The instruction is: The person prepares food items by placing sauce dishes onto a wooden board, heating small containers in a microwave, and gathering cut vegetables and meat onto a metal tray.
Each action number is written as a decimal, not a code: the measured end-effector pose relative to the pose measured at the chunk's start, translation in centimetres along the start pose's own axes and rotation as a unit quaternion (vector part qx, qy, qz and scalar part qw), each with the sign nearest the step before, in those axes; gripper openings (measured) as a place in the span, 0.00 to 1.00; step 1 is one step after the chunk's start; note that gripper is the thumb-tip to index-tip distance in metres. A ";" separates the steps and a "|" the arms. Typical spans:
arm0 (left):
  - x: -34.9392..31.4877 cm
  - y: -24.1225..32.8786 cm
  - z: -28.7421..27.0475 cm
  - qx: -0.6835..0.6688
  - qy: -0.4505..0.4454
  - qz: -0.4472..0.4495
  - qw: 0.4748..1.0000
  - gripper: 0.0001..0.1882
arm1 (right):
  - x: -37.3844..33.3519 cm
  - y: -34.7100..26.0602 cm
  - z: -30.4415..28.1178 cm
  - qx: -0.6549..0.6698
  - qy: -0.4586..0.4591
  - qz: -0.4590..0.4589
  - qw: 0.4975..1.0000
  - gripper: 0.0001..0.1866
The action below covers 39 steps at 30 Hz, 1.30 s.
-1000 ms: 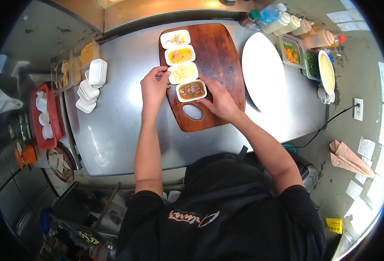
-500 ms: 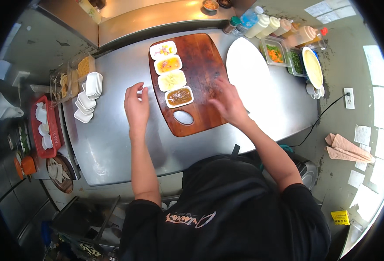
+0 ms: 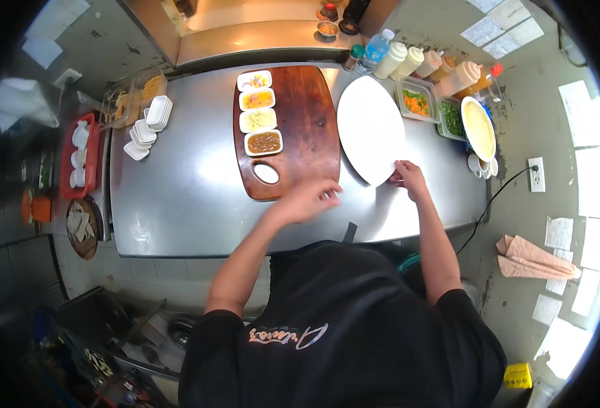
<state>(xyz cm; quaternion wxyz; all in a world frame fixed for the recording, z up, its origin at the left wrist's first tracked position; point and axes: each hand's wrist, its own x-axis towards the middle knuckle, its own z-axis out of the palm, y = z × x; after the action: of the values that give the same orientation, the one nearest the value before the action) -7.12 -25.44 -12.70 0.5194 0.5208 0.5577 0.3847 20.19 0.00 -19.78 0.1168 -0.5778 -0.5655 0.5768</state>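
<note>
My right hand (image 3: 411,179) pinches the near right rim of a long white oval plate (image 3: 371,129), which lies on the steel counter. Over the near right corner of a brown wooden board (image 3: 307,115) is my left hand (image 3: 310,200), empty, its fingers loosely bent and apart. Down the board's left side runs a row of small white dishes. The farthest holds chopped pink and yellow bits (image 3: 254,81), then come an orange sauce (image 3: 256,99), a pale yellow shredded food (image 3: 258,120) and a brown sauce (image 3: 264,142). An oval handle hole (image 3: 266,173) lies nearest me.
Stacked white dishes (image 3: 152,122) and clear food tubs (image 3: 131,98) stand at left, beside a red basket (image 3: 80,155). At right are squeeze bottles (image 3: 409,62), tubs of carrot (image 3: 417,102) and greens (image 3: 452,120), a yellow-topped oval dish (image 3: 477,129) and cups (image 3: 479,164).
My right hand has left the board and taken the oval plate's near rim. My left hand has moved right, from beside the board to its near right corner. The view has shifted slightly.
</note>
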 end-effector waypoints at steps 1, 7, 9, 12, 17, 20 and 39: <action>1.2 0.1 2.2 0.046 -0.024 0.015 0.999 0.18 | 0.8 0.3 0.0 0.000 -0.021 -0.022 1.000 0.15; 7.6 -2.1 10.7 0.155 0.001 -0.124 0.980 0.22 | 2.6 1.5 -1.6 0.015 -0.037 -0.063 0.997 0.15; 8.5 -3.3 11.7 0.179 0.035 -0.156 0.971 0.22 | 2.2 2.0 -2.7 0.013 -0.048 -0.061 0.997 0.14; 10.3 -4.3 13.0 0.225 0.157 -0.233 0.933 0.23 | 1.3 3.9 -6.5 0.015 -0.070 -0.057 0.996 0.14; 15.6 -5.2 18.3 0.113 0.157 -0.145 0.970 0.27 | -0.5 8.0 -16.9 0.018 -0.082 -0.034 0.996 0.14; 18.6 -2.0 23.2 -0.077 0.043 -0.207 0.974 0.27 | 0.1 11.9 -23.5 -0.058 0.026 -0.101 0.993 0.13; 12.8 11.8 15.5 0.264 0.364 0.184 0.874 0.28 | -12.6 -4.7 -2.8 0.394 -0.493 0.042 0.774 0.32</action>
<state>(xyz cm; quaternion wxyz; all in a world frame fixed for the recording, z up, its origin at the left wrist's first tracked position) 11.27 -12.73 -6.11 0.0433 0.5547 0.6825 0.4740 23.85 -6.90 -8.48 0.0148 -0.1406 -0.2443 0.9593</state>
